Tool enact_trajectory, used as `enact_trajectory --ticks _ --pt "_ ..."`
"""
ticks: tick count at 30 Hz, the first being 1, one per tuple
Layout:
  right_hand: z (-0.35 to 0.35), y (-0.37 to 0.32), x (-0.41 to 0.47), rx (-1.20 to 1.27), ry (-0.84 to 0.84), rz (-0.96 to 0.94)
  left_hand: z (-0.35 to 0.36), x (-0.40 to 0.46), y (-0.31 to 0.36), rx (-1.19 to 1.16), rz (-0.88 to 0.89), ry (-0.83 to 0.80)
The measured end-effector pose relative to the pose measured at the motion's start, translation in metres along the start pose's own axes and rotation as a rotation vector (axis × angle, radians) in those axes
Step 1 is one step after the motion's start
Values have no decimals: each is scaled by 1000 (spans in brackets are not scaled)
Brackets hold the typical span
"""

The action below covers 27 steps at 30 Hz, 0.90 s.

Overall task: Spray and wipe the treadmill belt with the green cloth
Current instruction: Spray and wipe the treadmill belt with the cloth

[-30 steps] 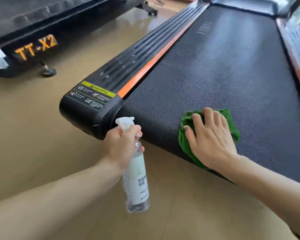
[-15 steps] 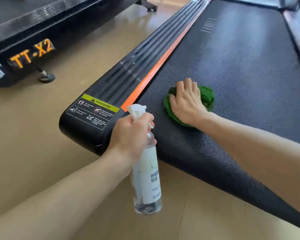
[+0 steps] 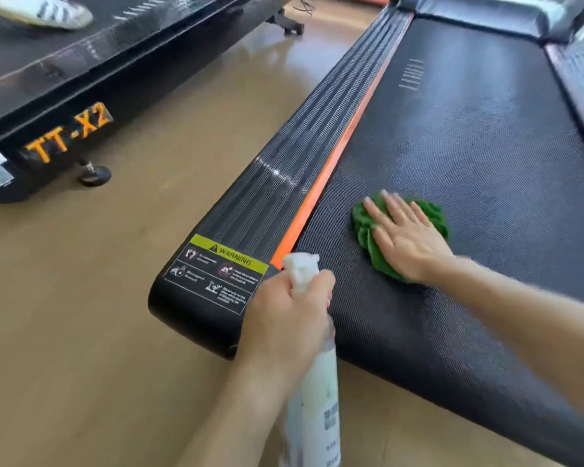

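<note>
The black textured treadmill belt (image 3: 479,136) fills the right half of the head view. A crumpled green cloth (image 3: 429,214) lies on it near the left side, and my right hand (image 3: 402,237) presses flat on the cloth with fingers spread. My left hand (image 3: 284,318) grips a clear spray bottle (image 3: 317,409) with a white trigger head, held upright just off the belt's rear left corner. The bottle's label is partly legible and its lower end runs out of frame.
A ribbed black side rail (image 3: 284,183) with an orange stripe and a yellow warning sticker (image 3: 226,254) borders the belt on the left. A second treadmill marked TT-X2 (image 3: 68,133) stands at the far left, with a white shoe (image 3: 41,10) on it. Tan floor lies between.
My right hand slid the cloth from the belt's rear edge forward onto the belt, then a little to the right. My left hand with the bottle stayed by the rear left corner.
</note>
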State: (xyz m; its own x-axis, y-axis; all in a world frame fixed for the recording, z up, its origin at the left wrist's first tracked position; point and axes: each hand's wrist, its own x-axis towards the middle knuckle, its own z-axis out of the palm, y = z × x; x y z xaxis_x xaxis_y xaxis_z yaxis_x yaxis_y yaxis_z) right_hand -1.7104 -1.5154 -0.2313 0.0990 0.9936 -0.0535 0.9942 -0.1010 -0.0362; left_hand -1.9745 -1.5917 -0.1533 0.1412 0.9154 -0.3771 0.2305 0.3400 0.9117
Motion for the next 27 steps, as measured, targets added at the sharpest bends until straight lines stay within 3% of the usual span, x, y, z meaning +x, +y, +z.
enact_trajectory --ticks 4,12,17,19,23,25,27 --pt "0 -15 47 19 -38 211 -15 17 4 -130 -14 14" --pt "-9 -65 -101 -33 -103 -347 -31 31 -4 -54 -12 8" --pt "-19 -49 -80 -57 -99 -507 -16 33 -5 -100 -41 -3" --pt "-14 -38 -36 -94 -75 -459 -12 34 -6 -86 -48 11" --pt "-2 -35 37 6 -5 -25 -11 24 -3 -116 -51 10" --pt "0 -44 34 31 -11 -23 -16 20 -3 -85 -44 4" --pt "-2 -52 2 29 -39 -154 -19 13 0 -85 -49 35"
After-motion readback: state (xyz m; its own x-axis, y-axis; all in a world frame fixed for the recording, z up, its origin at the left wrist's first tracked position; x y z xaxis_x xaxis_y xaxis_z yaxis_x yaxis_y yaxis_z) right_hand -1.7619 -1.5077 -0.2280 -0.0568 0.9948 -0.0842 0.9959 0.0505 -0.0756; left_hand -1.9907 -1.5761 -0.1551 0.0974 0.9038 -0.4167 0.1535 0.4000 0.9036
